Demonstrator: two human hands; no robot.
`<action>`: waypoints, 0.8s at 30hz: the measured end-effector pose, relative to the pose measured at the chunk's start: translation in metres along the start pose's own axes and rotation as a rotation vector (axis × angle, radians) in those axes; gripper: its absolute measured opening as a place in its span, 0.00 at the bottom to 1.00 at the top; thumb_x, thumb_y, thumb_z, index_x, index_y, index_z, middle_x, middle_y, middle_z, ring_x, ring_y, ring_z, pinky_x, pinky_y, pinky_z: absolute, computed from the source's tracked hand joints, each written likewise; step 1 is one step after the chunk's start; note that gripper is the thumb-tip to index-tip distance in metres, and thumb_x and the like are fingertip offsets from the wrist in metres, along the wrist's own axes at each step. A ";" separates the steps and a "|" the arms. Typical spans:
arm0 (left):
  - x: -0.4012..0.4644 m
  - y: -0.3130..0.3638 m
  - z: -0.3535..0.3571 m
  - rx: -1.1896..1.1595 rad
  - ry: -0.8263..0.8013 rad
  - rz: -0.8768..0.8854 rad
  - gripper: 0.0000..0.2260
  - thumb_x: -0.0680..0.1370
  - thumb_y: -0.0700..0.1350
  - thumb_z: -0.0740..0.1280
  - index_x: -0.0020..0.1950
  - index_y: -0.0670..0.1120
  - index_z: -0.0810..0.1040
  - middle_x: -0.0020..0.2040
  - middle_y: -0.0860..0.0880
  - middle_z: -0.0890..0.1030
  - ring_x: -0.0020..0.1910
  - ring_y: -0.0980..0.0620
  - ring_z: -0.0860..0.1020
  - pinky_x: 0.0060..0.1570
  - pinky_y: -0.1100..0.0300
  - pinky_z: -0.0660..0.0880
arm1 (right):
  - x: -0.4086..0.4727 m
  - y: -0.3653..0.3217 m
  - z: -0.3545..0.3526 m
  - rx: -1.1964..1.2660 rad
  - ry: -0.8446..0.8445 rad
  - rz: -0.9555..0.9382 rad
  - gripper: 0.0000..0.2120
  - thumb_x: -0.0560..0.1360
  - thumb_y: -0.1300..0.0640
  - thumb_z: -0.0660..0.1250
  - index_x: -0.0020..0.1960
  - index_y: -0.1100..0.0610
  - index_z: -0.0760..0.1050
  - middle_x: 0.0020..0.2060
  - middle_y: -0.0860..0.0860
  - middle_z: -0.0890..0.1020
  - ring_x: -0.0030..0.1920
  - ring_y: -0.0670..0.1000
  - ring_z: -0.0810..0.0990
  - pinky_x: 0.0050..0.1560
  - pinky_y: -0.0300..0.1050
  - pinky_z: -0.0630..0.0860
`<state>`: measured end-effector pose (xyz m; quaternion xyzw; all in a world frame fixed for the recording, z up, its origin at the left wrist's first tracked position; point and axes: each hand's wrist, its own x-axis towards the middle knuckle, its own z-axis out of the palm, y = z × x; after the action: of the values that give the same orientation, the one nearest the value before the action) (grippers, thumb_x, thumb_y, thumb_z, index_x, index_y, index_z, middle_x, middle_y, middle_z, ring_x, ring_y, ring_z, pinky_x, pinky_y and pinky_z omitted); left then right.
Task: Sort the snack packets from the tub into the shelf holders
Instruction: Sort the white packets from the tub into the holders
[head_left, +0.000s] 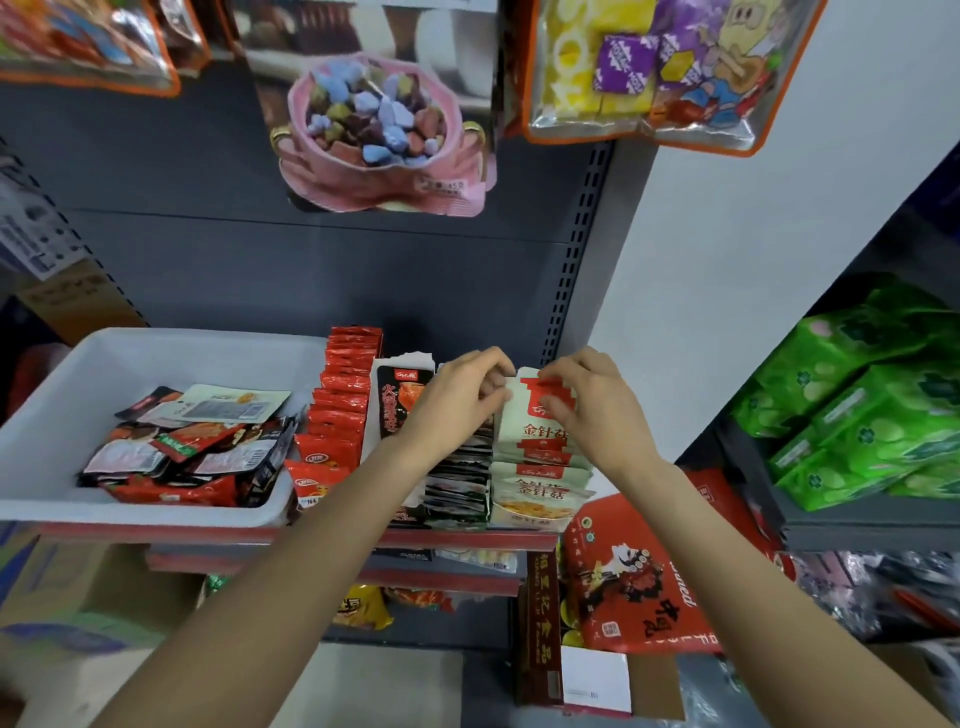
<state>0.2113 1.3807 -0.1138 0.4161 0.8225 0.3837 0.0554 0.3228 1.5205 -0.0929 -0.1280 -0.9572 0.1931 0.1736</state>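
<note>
white tub (62, 415) sat at the left end of the shelf (415, 540), its front wall near the shelf's front edge. inside lay a loose heap of snack packets (192, 452), red, black and pale, overlapping flat; roughly a third of the tub floor covered, so the sort looked unfinished.

just right of the tub, a row of red packets (343, 395) stood on edge, running from the shelf's back toward its front edge. next right, a black-and-orange packet (397, 400) stood upright in a white holder, with a stack of dark packets (460, 483) in front of it, partly hidden by the left forearm.

left hand (457, 400) was over the middle of the shelf, fingers curled, pinching the left edge of a pale green packet (530, 415). right hand (592, 405) met it from the right, fingers curled on the packet's top right part. the packet stood at the back of a row of like pale green packets (540, 478) near the shelf's right end; judged step: seating it into that row.

handling, judged: packets small, light, soft foil film, glossy so likely slippery; contents probably squashable. better held by the flat sealed edges than by the filled middle. film would flex, so two-handed guidance suits sliding one between upright neighbours. risk: the row tipping forward toward the front edge.

right of the shelf, green bags (852, 395) filled a neighbouring rack; a red box (639, 571) lay below.
</note>
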 end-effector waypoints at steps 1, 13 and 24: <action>-0.003 -0.004 -0.004 -0.034 0.043 -0.022 0.07 0.75 0.41 0.69 0.51 0.49 0.76 0.46 0.52 0.78 0.45 0.57 0.77 0.47 0.61 0.75 | 0.002 -0.009 0.002 0.020 0.001 -0.018 0.10 0.75 0.59 0.66 0.56 0.55 0.77 0.51 0.50 0.75 0.56 0.49 0.72 0.52 0.39 0.70; -0.093 -0.138 -0.136 0.048 0.346 -0.573 0.06 0.77 0.42 0.65 0.53 0.44 0.77 0.48 0.44 0.82 0.46 0.45 0.78 0.46 0.57 0.72 | 0.048 -0.167 0.130 0.277 -0.281 -0.089 0.10 0.76 0.61 0.63 0.55 0.58 0.78 0.53 0.55 0.78 0.55 0.53 0.75 0.56 0.42 0.69; -0.145 -0.314 -0.220 0.009 0.026 -0.779 0.29 0.71 0.51 0.72 0.69 0.48 0.67 0.63 0.47 0.76 0.60 0.48 0.76 0.60 0.50 0.74 | 0.115 -0.278 0.280 0.039 -0.589 0.071 0.25 0.77 0.55 0.64 0.71 0.57 0.60 0.67 0.58 0.67 0.67 0.58 0.66 0.65 0.50 0.66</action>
<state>0.0130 1.0340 -0.2054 0.0680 0.9212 0.3358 0.1845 0.0626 1.2170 -0.1873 -0.0963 -0.9574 0.2461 -0.1162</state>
